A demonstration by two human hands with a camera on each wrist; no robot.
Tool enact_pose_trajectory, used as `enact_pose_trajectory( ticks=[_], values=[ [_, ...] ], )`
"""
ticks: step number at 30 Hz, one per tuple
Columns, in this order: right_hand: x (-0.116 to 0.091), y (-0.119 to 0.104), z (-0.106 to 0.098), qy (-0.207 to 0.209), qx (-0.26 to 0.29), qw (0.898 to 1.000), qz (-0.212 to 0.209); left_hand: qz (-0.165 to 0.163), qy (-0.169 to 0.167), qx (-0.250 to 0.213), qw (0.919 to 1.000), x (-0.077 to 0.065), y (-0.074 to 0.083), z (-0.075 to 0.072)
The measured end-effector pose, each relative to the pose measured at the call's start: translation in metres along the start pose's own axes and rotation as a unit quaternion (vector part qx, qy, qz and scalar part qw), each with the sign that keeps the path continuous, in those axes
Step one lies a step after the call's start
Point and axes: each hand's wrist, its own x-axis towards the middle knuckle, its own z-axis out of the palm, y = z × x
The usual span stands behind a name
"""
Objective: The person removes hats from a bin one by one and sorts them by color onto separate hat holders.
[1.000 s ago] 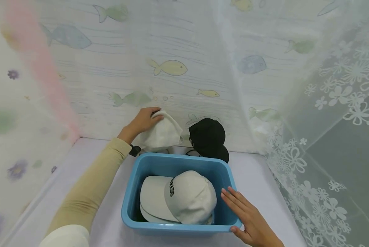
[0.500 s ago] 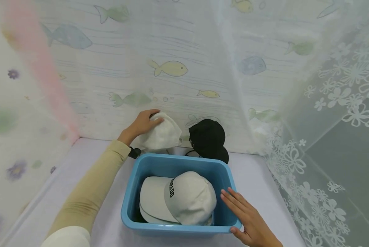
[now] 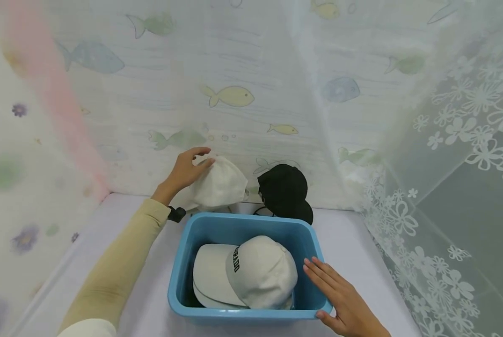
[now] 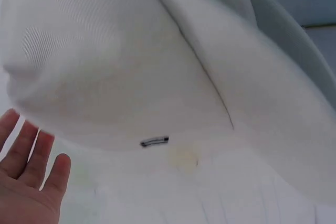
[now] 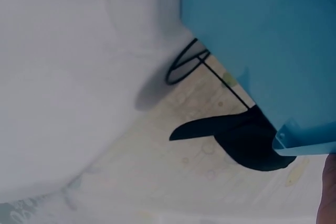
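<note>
My left hand (image 3: 183,169) is at the upper left of a white cap (image 3: 221,185) behind the bin, thumb and fingers loosely spread. In the left wrist view the fingers (image 4: 37,156) are relaxed beside the cap's crown (image 4: 105,72), with nothing gripped. A blue plastic bin (image 3: 251,314) stands in front. Inside it lies a white cap with dark lettering (image 3: 266,271), brim to the left, on top of another pale brim. My right hand (image 3: 344,297) rests at the bin's right rim, its fingers straight and the thumb on the front corner.
A black cap (image 3: 282,189) sits behind the bin on a thin black wire stand (image 5: 226,85). The table has a white cloth (image 3: 348,243). A fish-patterned curtain (image 3: 234,121) hangs close behind the caps, with a lace-patterned sheer curtain (image 3: 436,271) on the right.
My left hand has let go of the white cap's top and drawn back slightly to the left. That cap stays behind the bin. The right hand keeps its place at the rim.
</note>
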Motion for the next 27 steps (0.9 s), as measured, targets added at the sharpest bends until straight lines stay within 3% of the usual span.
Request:
enact_pose_trajectory(
  ticks=[4, 7, 14, 18, 22, 24, 27],
  values=[
    [0.003, -0.002, -0.007, -0.015, 0.004, 1.0, -0.006, -0.01, 0.033, -0.007, 0.9994, -0.013, -0.01, -0.013],
    [0.011, -0.006, -0.017, -0.024, 0.03, 0.999, -0.01, -0.042, 0.033, -0.015, 0.9985, -0.027, -0.02, -0.024],
    [0.061, -0.012, -0.044, -0.092, 0.096, 0.987, 0.087, -0.156, -0.019, -0.04, 0.9867, -0.063, -0.048, -0.038],
    [0.105, 0.001, -0.047, -0.138, 0.187, 0.966, 0.116, -0.228, -0.052, -0.062, 0.9704, -0.08, -0.064, -0.04],
    [0.156, 0.024, -0.037, -0.179, 0.291, 0.928, 0.147, -0.289, -0.07, -0.128, 0.9461, -0.091, -0.077, -0.039],
    [0.18, 0.037, -0.027, -0.178, 0.33, 0.913, 0.162, -0.312, -0.081, -0.158, 0.9334, -0.095, -0.081, -0.038],
    [0.21, 0.057, -0.009, -0.149, 0.365, 0.899, 0.19, -0.333, -0.089, -0.185, 0.9202, -0.1, -0.085, -0.034]
  ],
)
